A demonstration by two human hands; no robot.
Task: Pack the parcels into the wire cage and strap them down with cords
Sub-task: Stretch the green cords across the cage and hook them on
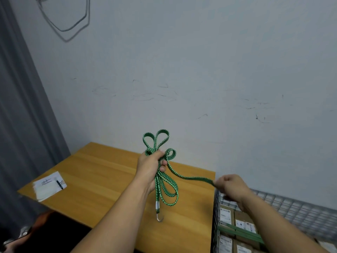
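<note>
Gripping a coiled green elastic cord (pixel 158 183) a little below frame centre, toward six o'clock, the left hand (pixel 150 169) has its fingers and thumb curled tight around the middle of the bundle. Short loops stand out of the fist toward twelve and two o'clock. Longer loops hang from it toward six, ending in a metal hook (pixel 159 217) that dangles above the wooden table (pixel 102 176).

One free strand runs from the fist toward four o'clock to the right hand (pixel 231 187), which pinches its end between thumb and curled fingers (the fingertips themselves are turned away from the camera). This hand is held over the near corner of the wire cage (pixel 300 210), at five o'clock in the frame.

Inside the cage, brown parcels (pixel 245 226) with white labels lie packed side by side, and a second green strap (pixel 235 231) lies flat across their tops.

At eight o'clock a sheet of paper (pixel 48 189) rests on the table with a pen (pixel 59 184) on it. A grey curtain (pixel 18 125) hangs at nine o'clock, beside a pale scuffed wall (pixel 200 70).
</note>
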